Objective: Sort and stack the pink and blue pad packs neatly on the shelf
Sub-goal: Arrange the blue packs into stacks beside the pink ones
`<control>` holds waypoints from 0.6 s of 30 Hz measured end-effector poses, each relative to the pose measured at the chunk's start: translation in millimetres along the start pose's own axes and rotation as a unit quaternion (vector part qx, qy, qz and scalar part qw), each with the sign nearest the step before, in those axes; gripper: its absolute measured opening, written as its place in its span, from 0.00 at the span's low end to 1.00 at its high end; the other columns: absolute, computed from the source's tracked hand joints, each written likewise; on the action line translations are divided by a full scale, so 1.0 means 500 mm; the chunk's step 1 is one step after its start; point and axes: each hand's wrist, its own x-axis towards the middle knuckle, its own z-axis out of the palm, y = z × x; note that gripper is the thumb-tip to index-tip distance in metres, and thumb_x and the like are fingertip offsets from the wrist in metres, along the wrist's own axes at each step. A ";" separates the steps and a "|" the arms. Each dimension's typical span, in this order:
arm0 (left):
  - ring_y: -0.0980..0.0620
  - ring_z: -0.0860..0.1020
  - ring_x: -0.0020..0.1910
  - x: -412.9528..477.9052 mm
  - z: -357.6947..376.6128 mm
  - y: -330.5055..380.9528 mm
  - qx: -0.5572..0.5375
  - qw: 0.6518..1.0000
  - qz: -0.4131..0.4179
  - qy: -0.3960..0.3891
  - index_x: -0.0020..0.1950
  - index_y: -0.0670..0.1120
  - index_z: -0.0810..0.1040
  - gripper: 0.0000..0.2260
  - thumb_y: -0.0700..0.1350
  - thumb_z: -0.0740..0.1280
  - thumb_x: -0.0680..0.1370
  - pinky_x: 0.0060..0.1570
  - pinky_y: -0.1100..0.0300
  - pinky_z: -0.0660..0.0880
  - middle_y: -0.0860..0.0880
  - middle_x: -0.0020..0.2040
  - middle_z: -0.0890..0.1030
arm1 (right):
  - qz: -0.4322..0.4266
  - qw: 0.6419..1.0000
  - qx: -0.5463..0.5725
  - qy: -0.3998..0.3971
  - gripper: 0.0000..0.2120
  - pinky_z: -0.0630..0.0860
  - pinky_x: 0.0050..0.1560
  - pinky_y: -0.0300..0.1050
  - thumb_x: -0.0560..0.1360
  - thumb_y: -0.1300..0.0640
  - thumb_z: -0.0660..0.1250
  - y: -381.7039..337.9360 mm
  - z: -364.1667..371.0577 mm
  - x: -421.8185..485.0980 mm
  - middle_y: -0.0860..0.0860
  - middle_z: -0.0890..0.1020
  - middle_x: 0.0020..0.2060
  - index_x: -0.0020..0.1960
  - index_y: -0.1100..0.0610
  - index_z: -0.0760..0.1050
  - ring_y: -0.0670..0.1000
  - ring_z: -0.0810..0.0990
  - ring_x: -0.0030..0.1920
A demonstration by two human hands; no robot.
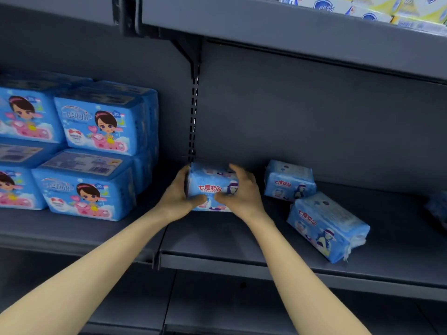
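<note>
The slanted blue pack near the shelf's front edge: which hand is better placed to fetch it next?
Probably the right hand: it grips the held pack on the side nearest the slanted pack, while the left hand, on the far side, would need to cross.

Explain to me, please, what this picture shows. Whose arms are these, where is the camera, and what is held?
No machine here: a person works with two bare hands. The picture comes from a camera worn on the person's head, looking forward and down, so the arms reach in from below. The left hand and the right hand grip one small light-blue plastic pad pack with red writing from both sides, at the dark grey metal shelf. Right of it, a second such pack lies farther back, a third pack askew near the front. At the left stand stacked bigger blue packs with a cartoon girl.
</note>
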 end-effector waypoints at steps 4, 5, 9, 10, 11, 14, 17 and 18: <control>0.53 0.69 0.65 0.015 0.004 -0.005 0.080 0.997 -0.007 0.001 0.76 0.47 0.55 0.41 0.37 0.74 0.68 0.62 0.61 0.67 0.51 0.65 0.70 | -0.019 0.996 -0.080 0.024 0.31 0.65 0.60 0.34 0.70 0.58 0.72 0.011 0.019 -0.002 0.53 0.59 0.71 0.70 0.55 0.66 0.52 0.69 0.66; 0.51 0.67 0.67 0.013 0.005 0.001 0.117 0.993 0.011 0.021 0.76 0.47 0.55 0.41 0.37 0.74 0.68 0.62 0.64 0.64 0.49 0.67 0.67 | -0.020 0.995 -0.092 0.024 0.31 0.65 0.62 0.38 0.70 0.57 0.72 0.011 0.023 -0.002 0.53 0.57 0.72 0.71 0.55 0.65 0.53 0.67 0.67; 0.45 0.62 0.70 0.004 0.012 0.022 0.251 0.955 0.145 0.059 0.75 0.45 0.60 0.36 0.36 0.73 0.70 0.68 0.57 0.64 0.43 0.72 0.59 | -0.017 0.993 -0.115 0.012 0.32 0.66 0.66 0.45 0.72 0.57 0.71 0.008 0.033 0.003 0.53 0.55 0.75 0.72 0.57 0.63 0.54 0.65 0.70; 0.42 0.64 0.69 0.004 0.014 0.024 0.281 0.945 0.156 0.053 0.73 0.44 0.63 0.33 0.36 0.72 0.70 0.67 0.53 0.67 0.42 0.72 0.60 | -0.018 0.993 -0.114 0.015 0.31 0.67 0.65 0.44 0.72 0.58 0.71 0.008 0.034 0.003 0.52 0.57 0.74 0.72 0.57 0.63 0.54 0.67 0.69; 0.41 0.66 0.68 0.006 0.015 0.022 0.301 0.940 0.151 0.046 0.72 0.44 0.66 0.31 0.37 0.71 0.71 0.66 0.52 0.68 0.42 0.72 0.61 | -0.019 0.993 -0.114 0.019 0.30 0.67 0.63 0.43 0.72 0.59 0.70 0.008 0.036 0.002 0.52 0.59 0.74 0.72 0.56 0.64 0.53 0.68 0.68; 0.43 0.70 0.65 0.014 0.016 0.028 0.315 0.939 0.133 0.038 0.70 0.44 0.69 0.26 0.38 0.70 0.73 0.60 0.53 0.69 0.45 0.71 0.65 | -0.020 0.992 -0.123 0.021 0.29 0.69 0.62 0.44 0.73 0.61 0.69 0.007 0.037 0.005 0.51 0.61 0.72 0.71 0.56 0.65 0.53 0.70 0.66; 0.45 0.72 0.63 0.032 0.013 0.041 0.309 0.941 0.135 0.039 0.69 0.44 0.70 0.25 0.37 0.70 0.72 0.58 0.57 0.69 0.46 0.70 0.67 | -0.023 0.992 -0.125 0.021 0.28 0.70 0.62 0.44 0.73 0.64 0.69 0.004 0.035 0.024 0.52 0.63 0.71 0.71 0.56 0.65 0.54 0.71 0.64; 0.45 0.72 0.63 0.039 0.013 0.045 0.307 0.941 0.134 0.038 0.69 0.44 0.71 0.25 0.37 0.70 0.72 0.58 0.57 0.69 0.46 0.69 0.67 | -0.026 0.991 -0.128 0.019 0.28 0.70 0.62 0.44 0.73 0.64 0.68 0.003 0.033 0.031 0.52 0.63 0.71 0.71 0.56 0.65 0.55 0.72 0.64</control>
